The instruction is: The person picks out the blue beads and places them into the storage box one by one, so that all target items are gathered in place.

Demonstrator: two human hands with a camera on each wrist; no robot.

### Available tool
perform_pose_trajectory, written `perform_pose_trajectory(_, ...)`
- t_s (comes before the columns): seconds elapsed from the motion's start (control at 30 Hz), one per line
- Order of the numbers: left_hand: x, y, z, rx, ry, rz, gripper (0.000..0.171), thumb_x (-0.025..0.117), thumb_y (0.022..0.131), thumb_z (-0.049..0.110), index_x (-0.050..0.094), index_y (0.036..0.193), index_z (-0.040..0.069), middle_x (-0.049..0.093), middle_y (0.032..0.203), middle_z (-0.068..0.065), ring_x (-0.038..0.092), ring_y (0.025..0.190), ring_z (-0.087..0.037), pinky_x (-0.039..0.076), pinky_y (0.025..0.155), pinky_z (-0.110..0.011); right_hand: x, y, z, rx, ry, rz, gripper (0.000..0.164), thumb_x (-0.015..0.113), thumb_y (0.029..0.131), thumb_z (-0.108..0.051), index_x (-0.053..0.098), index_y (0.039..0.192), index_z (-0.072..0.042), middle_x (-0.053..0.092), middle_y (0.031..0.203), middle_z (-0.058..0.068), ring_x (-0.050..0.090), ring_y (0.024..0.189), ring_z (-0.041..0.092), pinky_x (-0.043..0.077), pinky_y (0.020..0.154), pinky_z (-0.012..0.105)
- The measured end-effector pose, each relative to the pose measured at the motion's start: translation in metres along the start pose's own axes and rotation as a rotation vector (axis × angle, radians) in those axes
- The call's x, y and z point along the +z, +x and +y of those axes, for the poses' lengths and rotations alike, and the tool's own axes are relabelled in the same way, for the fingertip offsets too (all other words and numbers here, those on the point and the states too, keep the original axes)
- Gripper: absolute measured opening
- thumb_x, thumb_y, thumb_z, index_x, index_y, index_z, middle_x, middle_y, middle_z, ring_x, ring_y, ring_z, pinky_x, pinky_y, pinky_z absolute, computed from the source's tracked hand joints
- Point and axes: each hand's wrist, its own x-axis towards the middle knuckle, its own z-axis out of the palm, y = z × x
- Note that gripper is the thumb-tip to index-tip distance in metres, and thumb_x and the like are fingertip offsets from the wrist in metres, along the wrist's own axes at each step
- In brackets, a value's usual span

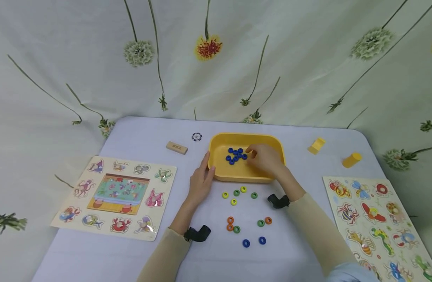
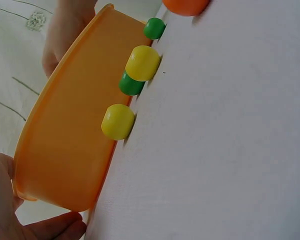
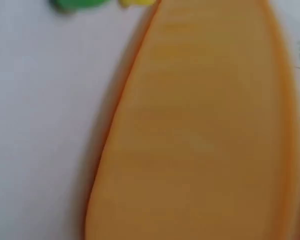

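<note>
A yellow plastic tray stands on the table with several small blue beads grouped on its floor. My left hand rests at the tray's left side, fingers stretched along the wall and thumb by the front corner. In the left wrist view its fingers touch the tray's outside. My right hand reaches in over the right part of the tray, fingers bent, fingertips close beside the blue beads. Whether a bead sits between those fingertips I cannot tell. The tray wall fills the right wrist view.
Before the tray lie several loose beads: yellow, green, orange and blue. Picture puzzle boards lie at left and right. Behind are a wooden block, a round chip and yellow blocks.
</note>
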Motion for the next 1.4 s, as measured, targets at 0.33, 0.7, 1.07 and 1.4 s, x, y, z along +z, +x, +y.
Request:
perform_pose_trajectory(0.33, -0.005, 0.005, -0.001, -0.010, 0.001, 0.004, 0.053, 0.032, 0.093, 0.043, 0.011, 0.141, 0.037, 0.032, 0.143, -0.002, 0.032, 0.129, -0.025, 0.026, 0.104, -0.046, -0.002, -0.105, 0.020, -0.251, 0.303, 0.274, 0.024, 0.070, 0.076, -0.017, 0.065, 0.099, -0.012, 0.054, 0.074, -0.007, 0.040, 0.055, 0.007, 0.033, 0.046, 0.019)
perform_pose_trajectory(0.7, -0.003, 0.005, -0.003, 0.013, 0.011, 0.014, 0.054, 0.032, 0.093, 0.045, 0.012, 0.142, 0.033, 0.032, 0.143, -0.002, 0.031, 0.129, -0.026, 0.024, 0.105, -0.046, 0.020, -0.163, -0.004, -0.410, 0.483, 0.192, 0.027, 0.073, 0.071, -0.007, 0.064, 0.096, -0.011, 0.054, 0.068, 0.000, 0.041, 0.050, 0.019, 0.033, 0.042, 0.021)
perform_pose_trajectory(1.07, 0.003, 0.004, -0.002, 0.009, 0.017, 0.005, 0.054, 0.034, 0.093, 0.042, 0.013, 0.142, 0.032, 0.033, 0.142, -0.002, 0.032, 0.129, -0.025, 0.025, 0.105, -0.044, 0.061, -0.168, 0.003, -0.587, 0.277, 0.164, 0.033, 0.076, 0.067, -0.033, 0.064, 0.096, -0.021, 0.051, 0.072, -0.013, 0.041, 0.058, 0.000, 0.030, 0.055, 0.004)
perform_pose_trajectory(1.4, 0.004, 0.002, -0.001, 0.007, 0.014, 0.005, 0.054, 0.034, 0.093, 0.043, 0.014, 0.142, 0.032, 0.034, 0.142, -0.002, 0.032, 0.129, -0.025, 0.025, 0.105, -0.045, 0.082, -0.168, 0.002, -0.651, 0.059, 0.127, 0.022, 0.075, 0.065, -0.037, 0.066, 0.083, -0.029, 0.052, 0.073, -0.019, 0.043, 0.070, -0.005, 0.036, 0.060, 0.008)
